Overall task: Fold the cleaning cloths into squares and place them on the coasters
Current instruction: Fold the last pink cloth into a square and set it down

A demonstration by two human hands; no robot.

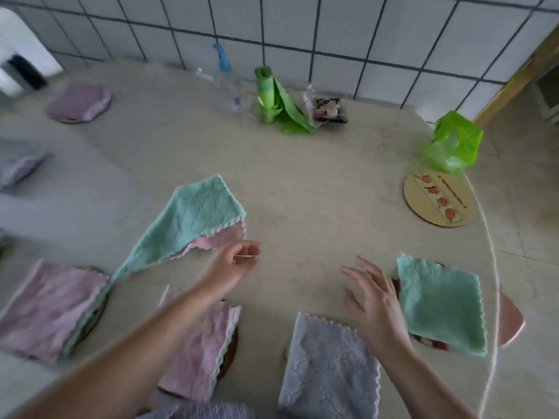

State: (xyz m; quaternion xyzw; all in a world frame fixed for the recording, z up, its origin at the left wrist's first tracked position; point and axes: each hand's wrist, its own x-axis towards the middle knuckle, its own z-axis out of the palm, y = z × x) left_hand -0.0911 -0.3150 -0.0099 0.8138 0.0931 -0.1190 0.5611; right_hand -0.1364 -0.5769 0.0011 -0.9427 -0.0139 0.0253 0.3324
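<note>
A green cloth with a pink underside point(193, 213) lies half unfolded and stretched at the table's middle left. My left hand point(236, 264) is pinched at its pink lower corner. My right hand point(372, 300) hovers open with fingers spread, between a folded grey cloth point(329, 367) and a folded green cloth point(438, 303) that lies on a coaster point(395, 285). A folded pink cloth point(199, 343) covers another coaster point(230, 349) under my left forearm. A pink folded stack point(48, 309) rests at the left. One round wooden coaster point(438, 201) at the right is bare.
Along the tiled wall stand a spray bottle point(227, 83), a roll of green bags point(269, 98) and a small packet point(329, 110). A green plastic bag point(453, 143) sits behind the bare coaster. A purple folded cloth point(78, 101) is at the back left. The table's curved edge point(491, 237) runs down the right.
</note>
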